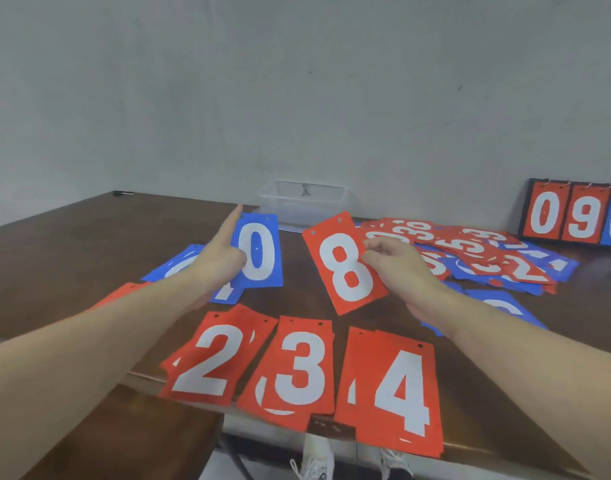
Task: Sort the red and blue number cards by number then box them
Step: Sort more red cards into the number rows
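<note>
Red 8 card (345, 263) pinched by right hand (397, 261); left hand (222, 251) grips blue 0 card (259, 252).

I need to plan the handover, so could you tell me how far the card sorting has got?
Done: red piles of 2, 3 and 4 along the near edge. In hand: the left hand holds a blue 0, the right hand a red 8. Left: the mixed heap; the clear box holds no cards.

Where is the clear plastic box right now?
In the head view, the clear plastic box sits at the table's far edge against the wall, centre, just behind the blue 0 card and the red 8 card.
</note>
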